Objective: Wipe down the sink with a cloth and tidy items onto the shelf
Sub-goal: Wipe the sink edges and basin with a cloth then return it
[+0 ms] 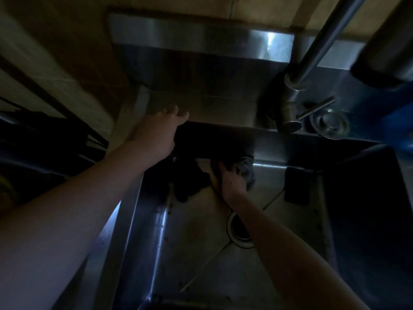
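The steel sink (178, 253) fills the lower part of the view, and both bare forearms reach across it. Its drain (240, 231) sits in the middle of the floor, partly hidden by the right forearm. Beyond the drain, the right hand (232, 182) is down at the far end of the basin, on a bunched grey cloth (247, 173) where the floor meets the back wall. That looks like a corner being wiped. The light is too poor to tell whether the fingers curl round the cloth or lie flat on it. A dark block (297, 186), perhaps a sponge, rests on the sink floor to the right, apart from the cloth.

Further back, the left hand (161, 128) rests on the ledge behind the basin with its fingers spread and straight, holding nothing. It probably steadies the body during the lean forward. On the same ledge to the right stands the tap (290, 108), with a round metal fitting (328, 125) just beside its base. Behind everything rises a steel back panel (201, 41). The wiping seems to be under way, and the tidying is not yet started.
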A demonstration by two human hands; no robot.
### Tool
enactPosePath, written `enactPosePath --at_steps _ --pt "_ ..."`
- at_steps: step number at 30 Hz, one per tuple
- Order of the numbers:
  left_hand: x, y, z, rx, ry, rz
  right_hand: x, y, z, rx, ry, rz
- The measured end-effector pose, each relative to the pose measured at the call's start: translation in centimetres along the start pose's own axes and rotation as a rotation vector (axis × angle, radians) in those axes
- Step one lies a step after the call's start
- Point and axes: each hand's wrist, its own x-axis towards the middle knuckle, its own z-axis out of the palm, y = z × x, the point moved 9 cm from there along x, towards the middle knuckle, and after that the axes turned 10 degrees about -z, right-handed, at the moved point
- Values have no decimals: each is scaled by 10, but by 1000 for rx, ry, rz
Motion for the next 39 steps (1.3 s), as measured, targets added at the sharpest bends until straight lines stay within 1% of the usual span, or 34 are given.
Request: enactPosePath --at_steps 3,6,8,11,13,15,21,24,26,32,34,37,39 --pt "-1 3 -3 15 -5 -7 5 -9 6 -156 -46 -46" --pt "-1 7 -8 50 7 -13 10 -20 6 -290 -52 -153" --pt "-2 8 -9 66 7 -13 14 -26 5 -316 -44 -180" --pt "-3 10 -11 67 37 -7 16 -21 8 -304 -69 -170" --pt "-3 9 -13 52 51 -10 11 -8 5 -256 -61 -132" --pt "-2 7 -12 36 46 -13 2 16 -4 -180 -8 -53" --pt "-3 6 -12 7 28 -32 -39 112 -20 -38 104 176" --pt "-4 6 -11 0 17 -42 -44 129 -22 56 150 217" --pt "-3 6 -11 4 18 -34 -37 118 -20 80 155 178" --pt "-2 5 -9 -15 22 -41 -10 56 7 92 51 89" --pt "-2 6 -9 -6 29 -35 -6 40 17 45 4 6" --pt "-2 5 -9 -14 37 -47 -3 15 32 -65 -80 -174" --pt "-2 5 -9 -14 34 -39 -2 7 34 -85 -88 -214"
